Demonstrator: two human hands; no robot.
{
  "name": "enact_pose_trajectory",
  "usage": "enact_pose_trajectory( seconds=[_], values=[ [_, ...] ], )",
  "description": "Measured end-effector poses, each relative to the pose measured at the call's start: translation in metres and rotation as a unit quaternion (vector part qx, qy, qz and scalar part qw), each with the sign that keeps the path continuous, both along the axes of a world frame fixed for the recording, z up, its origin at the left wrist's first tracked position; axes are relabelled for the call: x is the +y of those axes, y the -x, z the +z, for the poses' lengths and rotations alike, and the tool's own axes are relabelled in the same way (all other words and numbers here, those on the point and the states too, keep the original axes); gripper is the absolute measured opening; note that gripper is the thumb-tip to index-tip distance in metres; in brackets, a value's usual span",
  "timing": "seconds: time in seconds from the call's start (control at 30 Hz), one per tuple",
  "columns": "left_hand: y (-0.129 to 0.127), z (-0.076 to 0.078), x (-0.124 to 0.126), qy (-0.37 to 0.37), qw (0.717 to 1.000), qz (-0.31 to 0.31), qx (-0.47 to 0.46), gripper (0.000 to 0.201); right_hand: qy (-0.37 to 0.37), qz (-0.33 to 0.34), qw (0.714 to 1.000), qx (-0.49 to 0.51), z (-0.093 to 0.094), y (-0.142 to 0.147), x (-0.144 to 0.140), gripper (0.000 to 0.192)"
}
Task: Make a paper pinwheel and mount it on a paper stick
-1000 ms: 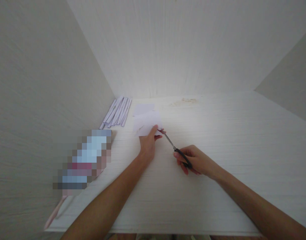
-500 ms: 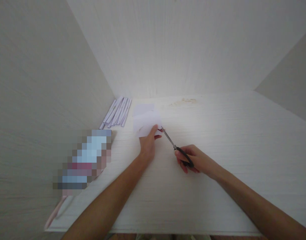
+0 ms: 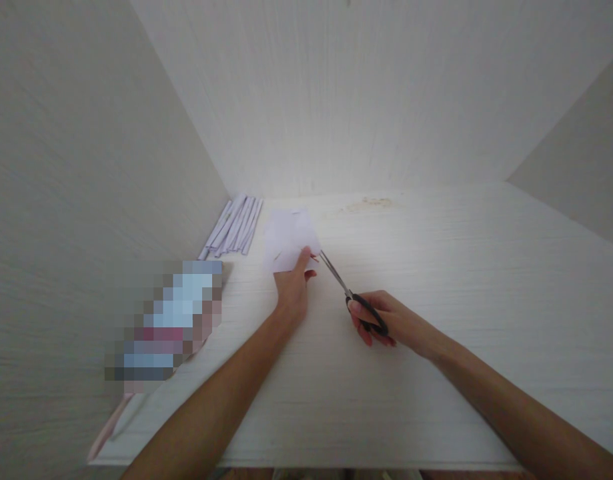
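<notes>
My left hand pinches a white sheet of paper at its lower right, thumb on top and fingers beneath. To the right, my right hand is closed round the black handles of a pair of scissors. The scissors point up and left, with their blades slightly parted and the tips at the paper's right edge, close to my left thumb. Whether the blades touch the paper I cannot tell. Small slits or marks show on the sheet.
Several thin white paper rolls lie in a bundle at the back left corner. A blurred-out object leans by the left wall, a pink strip below it. White walls enclose the white tabletop at left, back and right.
My left hand and the paper have shifted slightly left, and the sheet lies flatter. The scissors have moved a little left with it, and their blades look a bit wider apart.
</notes>
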State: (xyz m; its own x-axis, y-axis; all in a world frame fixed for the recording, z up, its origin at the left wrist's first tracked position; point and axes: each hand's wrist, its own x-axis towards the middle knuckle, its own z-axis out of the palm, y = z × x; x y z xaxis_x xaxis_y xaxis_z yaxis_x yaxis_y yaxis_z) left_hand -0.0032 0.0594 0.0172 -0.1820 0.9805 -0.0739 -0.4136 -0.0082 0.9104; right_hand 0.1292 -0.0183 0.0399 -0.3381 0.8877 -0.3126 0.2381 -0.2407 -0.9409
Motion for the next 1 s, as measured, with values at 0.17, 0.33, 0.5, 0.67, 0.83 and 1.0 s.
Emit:
enact_pose_trajectory(
  seconds=[0.17, 0.33, 0.5, 0.67, 0.83, 1.0],
  values=[
    [-0.002, -0.001, -0.004, -0.015, 0.997, -0.050, 0.047, 0.025, -0.044, -0.168, 0.983, 0.054, -0.010, 0.001, 0.004, 0.035],
    [-0.006, 0.004, -0.016, -0.055, 0.971, -0.154, 0.173, 0.019, -0.081, -0.241, 0.965, 0.067, -0.014, 0.003, 0.008, 0.031],
    [-0.009, 0.009, -0.025, -0.063, 0.951, -0.208, 0.221, 0.020, -0.117, -0.252, 0.959, 0.050, -0.012, 0.005, 0.007, 0.030],
    [-0.007, 0.005, -0.019, -0.037, 0.967, -0.157, 0.196, 0.017, -0.120, -0.267, 0.956, 0.030, -0.011, 0.004, 0.008, 0.030],
    [-0.002, -0.003, -0.006, -0.043, 0.988, -0.111, 0.096, 0.019, -0.119, -0.283, 0.951, 0.020, -0.014, 0.003, 0.009, 0.030],
    [-0.001, -0.005, -0.001, -0.022, 0.992, -0.118, 0.037, 0.014, -0.146, -0.369, 0.917, 0.023, -0.016, -0.001, 0.010, 0.029]
  ],
)
